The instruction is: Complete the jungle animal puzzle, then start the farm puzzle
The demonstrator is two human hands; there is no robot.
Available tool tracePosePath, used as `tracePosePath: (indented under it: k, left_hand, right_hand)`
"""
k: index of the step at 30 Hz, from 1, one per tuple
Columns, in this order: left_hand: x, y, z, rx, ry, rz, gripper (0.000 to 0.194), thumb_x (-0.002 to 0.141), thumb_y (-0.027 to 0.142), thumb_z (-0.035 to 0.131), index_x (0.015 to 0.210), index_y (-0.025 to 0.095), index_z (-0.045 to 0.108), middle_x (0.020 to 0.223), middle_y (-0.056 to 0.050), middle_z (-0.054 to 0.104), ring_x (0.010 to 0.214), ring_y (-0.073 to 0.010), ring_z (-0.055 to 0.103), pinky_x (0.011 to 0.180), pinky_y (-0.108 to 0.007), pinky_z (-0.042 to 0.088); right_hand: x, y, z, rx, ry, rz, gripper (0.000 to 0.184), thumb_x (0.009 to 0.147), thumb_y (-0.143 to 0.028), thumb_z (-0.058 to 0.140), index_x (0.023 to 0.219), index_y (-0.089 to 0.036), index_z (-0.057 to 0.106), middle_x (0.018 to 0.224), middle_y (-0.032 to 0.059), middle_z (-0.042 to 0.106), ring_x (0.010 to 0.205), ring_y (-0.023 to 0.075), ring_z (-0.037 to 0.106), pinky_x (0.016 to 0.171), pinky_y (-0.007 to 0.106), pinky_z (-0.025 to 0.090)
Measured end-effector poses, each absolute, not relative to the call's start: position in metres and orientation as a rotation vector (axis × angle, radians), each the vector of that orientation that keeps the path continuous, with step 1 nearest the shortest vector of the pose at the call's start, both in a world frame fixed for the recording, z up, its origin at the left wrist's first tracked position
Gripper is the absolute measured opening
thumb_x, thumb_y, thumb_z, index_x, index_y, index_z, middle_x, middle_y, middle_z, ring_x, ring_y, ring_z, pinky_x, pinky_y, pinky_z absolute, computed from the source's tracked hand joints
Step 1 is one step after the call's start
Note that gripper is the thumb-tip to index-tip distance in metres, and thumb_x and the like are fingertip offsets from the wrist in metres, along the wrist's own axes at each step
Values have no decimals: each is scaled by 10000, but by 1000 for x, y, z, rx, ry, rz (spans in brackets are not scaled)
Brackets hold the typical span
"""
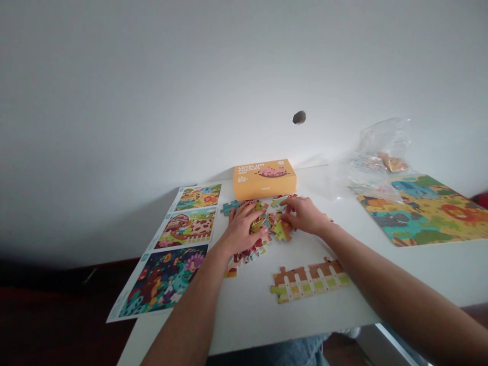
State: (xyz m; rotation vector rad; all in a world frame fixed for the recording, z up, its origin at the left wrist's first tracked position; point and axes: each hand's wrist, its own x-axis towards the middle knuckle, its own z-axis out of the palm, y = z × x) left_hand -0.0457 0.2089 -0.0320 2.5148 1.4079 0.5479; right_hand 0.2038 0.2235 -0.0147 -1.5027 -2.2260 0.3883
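A heap of colourful jigsaw puzzle pieces (pixel 254 250) lies in front of the orange puzzle box. My left hand (pixel 243 227) rests on the heap with its fingers spread, touching pieces and covering part of them. At the heap's right side, my right hand (pixel 304 214) has its thumb and fingertips curled in on a yellow and orange puzzle piece (pixel 282 231); the exact grip is partly hidden. Nearer the table's front edge lies a joined strip of pieces (pixel 310 282) showing a white fence, its right end close under my right forearm.
The orange box (pixel 264 183) stands against the wall. On the left, a sheet with three pictures (pixel 157 251) overhangs the table edge. To the right lie an assembled animal puzzle (pixel 430 213) and a clear plastic bag (pixel 383 147) with pieces inside. The white table (pixel 251 320) ends near my lap.
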Motion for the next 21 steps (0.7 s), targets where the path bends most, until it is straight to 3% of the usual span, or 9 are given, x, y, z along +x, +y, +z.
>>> tracePosePath:
  k: [6,13,18,21]
  left_hand:
    - [-45,209,-32,2528,1410,513,469,895,449,575,1338,297,578,1535,-85,407,1448,-330,288,1164,-608,191]
    - [-45,208,-32,2530,1415,533,459,885,429,597,1322,288,593,1515,-92,434,1431,-340,323,1158,-620,202]
    - [-45,211,-31,2488,1359,734,499,869,378,638,1344,243,568,1458,-109,500,1373,-318,422,1149,-548,296]
    - [-42,215,-30,2399,1284,969,520,869,361,659,1354,212,548,1368,-119,582,1293,-284,515,1105,-472,386]
  right_hand:
    - [202,228,-18,-1605,-2249,114,454,851,-147,523,1282,-244,624,1342,86,603,1188,284,524,944,426,364]
    - [210,235,-16,-1608,-2306,92,302,931,-301,518,1191,-263,668,1172,75,688,1091,264,575,929,395,312]
    - [207,236,-17,-1582,-2075,178,281,982,-267,414,922,-191,678,891,77,719,823,190,622,752,288,356]
    - [200,232,-17,-1447,-1946,370,277,970,-283,418,869,-180,655,797,51,692,710,162,586,658,254,359]
